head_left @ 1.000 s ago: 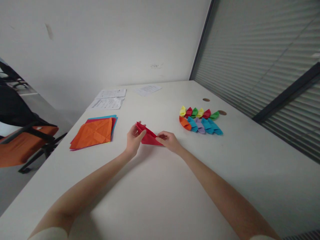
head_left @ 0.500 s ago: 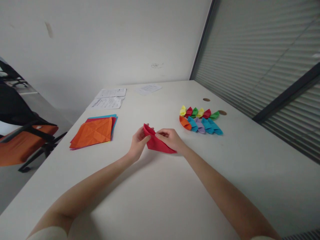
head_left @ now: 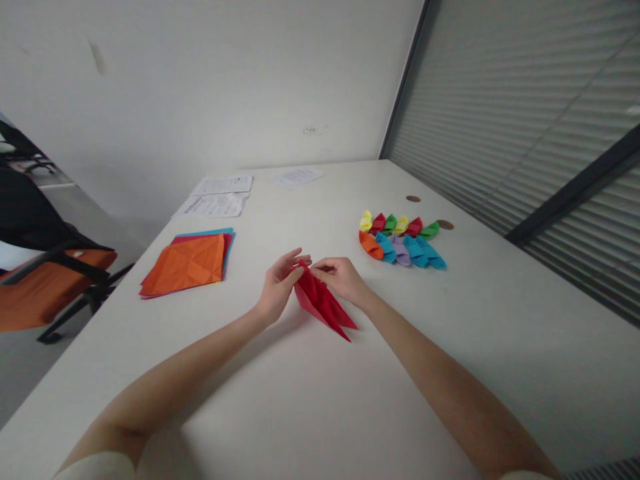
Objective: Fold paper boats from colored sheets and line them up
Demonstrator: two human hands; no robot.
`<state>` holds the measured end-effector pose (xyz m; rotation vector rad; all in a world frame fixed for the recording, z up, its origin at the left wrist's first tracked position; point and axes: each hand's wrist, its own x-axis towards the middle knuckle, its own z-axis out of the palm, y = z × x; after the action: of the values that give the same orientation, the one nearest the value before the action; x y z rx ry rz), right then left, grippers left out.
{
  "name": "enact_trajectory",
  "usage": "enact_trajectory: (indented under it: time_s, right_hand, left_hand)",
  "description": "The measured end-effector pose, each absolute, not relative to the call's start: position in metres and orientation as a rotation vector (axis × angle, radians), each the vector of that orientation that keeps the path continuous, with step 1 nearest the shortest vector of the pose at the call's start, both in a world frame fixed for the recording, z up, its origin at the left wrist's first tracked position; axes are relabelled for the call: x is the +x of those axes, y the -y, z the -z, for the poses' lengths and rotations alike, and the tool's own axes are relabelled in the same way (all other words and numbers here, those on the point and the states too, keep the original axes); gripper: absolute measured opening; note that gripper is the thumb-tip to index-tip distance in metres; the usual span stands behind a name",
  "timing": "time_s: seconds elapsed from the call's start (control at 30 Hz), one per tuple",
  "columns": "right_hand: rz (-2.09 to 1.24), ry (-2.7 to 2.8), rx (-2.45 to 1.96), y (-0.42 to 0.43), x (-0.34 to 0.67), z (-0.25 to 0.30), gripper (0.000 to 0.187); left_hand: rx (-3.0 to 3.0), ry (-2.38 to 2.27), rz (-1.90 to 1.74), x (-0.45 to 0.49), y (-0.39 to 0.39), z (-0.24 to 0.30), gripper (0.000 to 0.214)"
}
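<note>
A folded sheet of red paper (head_left: 324, 305) is held just above the table between both hands, its two pointed ends spread toward me. My left hand (head_left: 281, 283) pinches its upper left tip between thumb and fingers. Across from it, my right hand (head_left: 341, 275) grips the upper right edge with thumb and forefinger. Part of the paper's top is hidden behind the fingers. To the right lie two rows of small folded paper pieces (head_left: 399, 250) in several colours. A stack of creased square sheets, orange paper (head_left: 187, 262) on top, lies left.
Printed pages (head_left: 215, 205) lie at the table's back left, another printed sheet (head_left: 299, 177) at the back middle. A wall and a blind-covered window (head_left: 525, 107) border the white table (head_left: 320, 407). An orange-seated chair (head_left: 60, 283) stands left, off the table.
The red paper has turned and opened out; its lower part now hangs toward me as two separate points. Both hands stay nearly in place, the left fingers slightly more spread.
</note>
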<state>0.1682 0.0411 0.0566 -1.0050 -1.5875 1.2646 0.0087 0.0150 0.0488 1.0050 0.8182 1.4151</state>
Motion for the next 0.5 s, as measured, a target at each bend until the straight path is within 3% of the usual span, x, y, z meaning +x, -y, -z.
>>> enact_trajectory:
  time_s: [0.3,0.5]
  right_hand:
    - [-1.285,1.541,-1.008,-0.042,0.174,-0.064,0.020]
    - [-1.301,1.327,-1.078,-0.047,0.179,-0.064,0.021]
  left_hand:
    - [1.044,-0.945,-1.422,0.003,-0.018,-0.054,0.027]
    - [1.037,-0.877,-1.389,0.002,-0.015,-0.055,0.037]
